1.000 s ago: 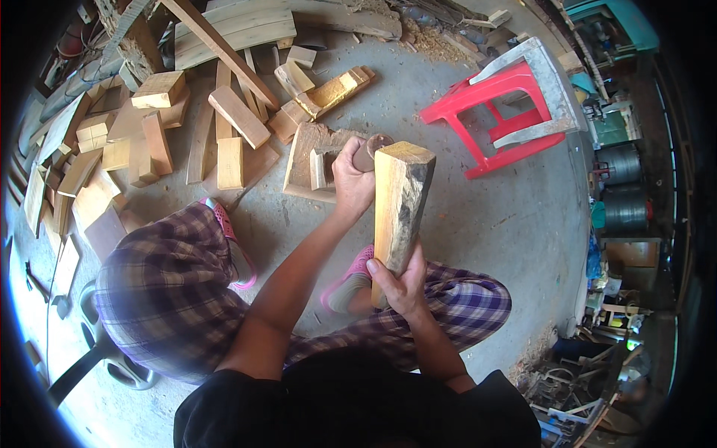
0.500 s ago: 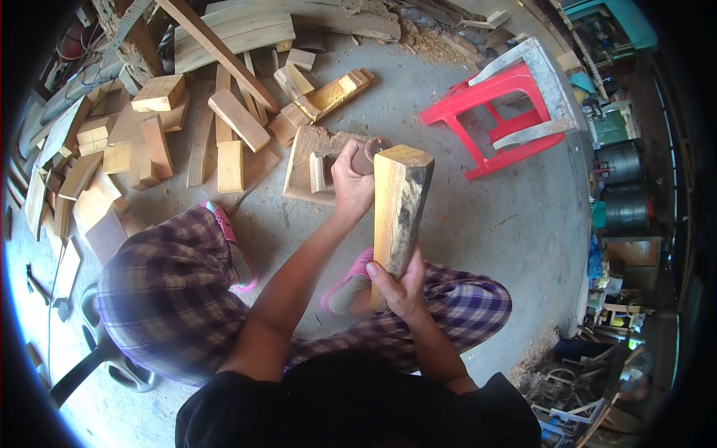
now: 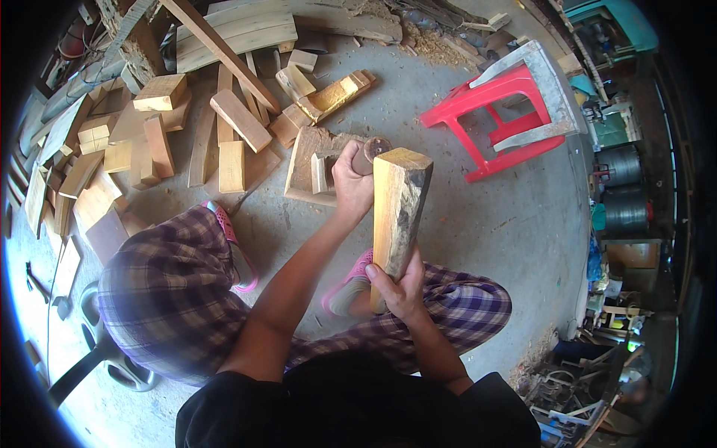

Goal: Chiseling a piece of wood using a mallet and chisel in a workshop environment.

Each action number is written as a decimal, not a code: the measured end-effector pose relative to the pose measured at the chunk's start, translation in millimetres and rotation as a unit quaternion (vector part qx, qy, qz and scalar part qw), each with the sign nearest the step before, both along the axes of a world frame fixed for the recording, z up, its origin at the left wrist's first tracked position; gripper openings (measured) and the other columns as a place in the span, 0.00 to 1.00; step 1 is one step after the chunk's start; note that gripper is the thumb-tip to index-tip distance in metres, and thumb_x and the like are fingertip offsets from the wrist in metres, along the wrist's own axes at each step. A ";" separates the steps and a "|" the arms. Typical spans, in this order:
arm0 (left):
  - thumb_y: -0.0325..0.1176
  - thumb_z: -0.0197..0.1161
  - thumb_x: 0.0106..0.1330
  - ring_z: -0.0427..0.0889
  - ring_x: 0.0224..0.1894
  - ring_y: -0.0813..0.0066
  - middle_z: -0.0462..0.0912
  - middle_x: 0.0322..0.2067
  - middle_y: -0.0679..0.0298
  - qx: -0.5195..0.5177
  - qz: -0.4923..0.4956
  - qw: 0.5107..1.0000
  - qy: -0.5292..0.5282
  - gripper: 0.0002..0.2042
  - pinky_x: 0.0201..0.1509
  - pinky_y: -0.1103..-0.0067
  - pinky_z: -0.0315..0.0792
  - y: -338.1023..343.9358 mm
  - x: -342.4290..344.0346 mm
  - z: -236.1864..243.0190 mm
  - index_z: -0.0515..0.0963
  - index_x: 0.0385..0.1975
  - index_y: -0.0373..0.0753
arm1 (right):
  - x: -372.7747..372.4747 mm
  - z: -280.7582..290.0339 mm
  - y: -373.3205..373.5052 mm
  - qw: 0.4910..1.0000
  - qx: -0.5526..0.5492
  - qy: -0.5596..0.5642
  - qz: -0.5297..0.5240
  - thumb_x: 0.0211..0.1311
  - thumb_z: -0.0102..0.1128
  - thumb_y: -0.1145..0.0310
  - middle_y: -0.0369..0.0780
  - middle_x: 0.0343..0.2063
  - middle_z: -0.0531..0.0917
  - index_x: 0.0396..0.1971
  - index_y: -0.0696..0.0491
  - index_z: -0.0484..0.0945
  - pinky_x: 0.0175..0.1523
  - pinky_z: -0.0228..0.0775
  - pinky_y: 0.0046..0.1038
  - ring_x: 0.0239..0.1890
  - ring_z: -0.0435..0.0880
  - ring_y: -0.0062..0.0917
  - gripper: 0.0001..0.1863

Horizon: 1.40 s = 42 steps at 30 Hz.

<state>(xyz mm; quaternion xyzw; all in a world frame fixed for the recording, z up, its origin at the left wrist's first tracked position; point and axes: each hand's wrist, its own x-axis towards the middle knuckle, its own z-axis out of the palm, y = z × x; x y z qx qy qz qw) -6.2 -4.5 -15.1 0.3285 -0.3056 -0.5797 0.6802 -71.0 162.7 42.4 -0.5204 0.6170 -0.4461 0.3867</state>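
In my left hand (image 3: 352, 181) is a thick round piece of brown wood (image 3: 376, 149), like a handle, its round end pointing up. My fingers wrap it; what lies beyond my hand is hidden. My right hand (image 3: 404, 287) grips the lower part of a long wood block (image 3: 396, 205), yellow on one face and rough with dark bark on another. The block stands nearly upright, its wide end up beside the round piece. Whether the two touch I cannot tell. Behind my left hand a notched wooden block (image 3: 306, 168) lies on the floor.
Many cut wood blocks (image 3: 243, 119) are heaped at the left, with a plank (image 3: 220, 52) leaning across. A red plastic stool (image 3: 478, 142) lies tipped over at the right. A grey wheel-like base (image 3: 123, 369) is beside my left knee. Shelving and clutter line the right side.
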 end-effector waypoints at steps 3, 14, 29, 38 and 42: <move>0.31 0.76 0.53 0.76 0.31 0.86 0.82 0.26 0.70 0.012 -0.005 1.000 -0.005 0.13 0.35 0.81 0.72 0.9 1.7 -2.1 0.76 0.30 0.36 | 0.8 1.1 -0.5 1.000 0.004 0.001 0.000 0.54 0.71 0.64 0.42 0.39 0.78 0.52 0.59 0.67 0.49 0.71 0.31 0.41 0.78 0.26 0.29; 0.23 0.67 0.61 0.78 0.23 0.84 0.80 0.26 0.68 0.245 -0.102 0.904 0.334 0.08 0.27 0.84 0.74 -5.3 16.9 22.9 0.74 0.35 0.40 | -4.9 -19.9 2.9 0.996 0.074 0.038 0.028 0.54 0.72 0.61 0.45 0.39 0.78 0.48 0.59 0.70 0.50 0.68 0.35 0.43 0.77 0.32 0.27; 0.24 0.70 0.51 0.79 0.32 0.80 0.81 0.26 0.65 -0.064 -0.025 0.989 -0.132 0.09 0.38 0.78 0.74 -5.5 5.1 0.9 0.77 0.31 0.38 | -1.0 16.0 -4.7 0.999 0.003 -0.027 -0.033 0.56 0.68 0.69 0.40 0.38 0.76 0.53 0.61 0.65 0.44 0.72 0.27 0.39 0.77 0.21 0.28; 0.24 0.68 0.49 0.80 0.29 0.67 0.79 0.24 0.57 -0.070 -0.028 0.977 -0.200 0.10 0.36 0.74 0.72 2.5 -0.7 2.8 0.74 0.28 0.35 | -9.7 23.5 -9.6 0.997 -0.026 -0.008 -0.066 0.57 0.67 0.71 0.38 0.38 0.75 0.55 0.62 0.65 0.47 0.71 0.26 0.38 0.75 0.20 0.28; 0.31 0.72 0.61 0.72 0.28 0.88 0.76 0.25 0.75 -0.046 -0.040 0.979 -0.193 0.11 0.32 0.84 0.69 -3.5 4.0 2.9 0.73 0.27 0.40 | -16.1 29.9 3.9 0.990 -0.025 -0.101 -0.091 0.57 0.65 0.73 0.39 0.40 0.75 0.55 0.62 0.63 0.40 0.71 0.21 0.35 0.76 0.18 0.29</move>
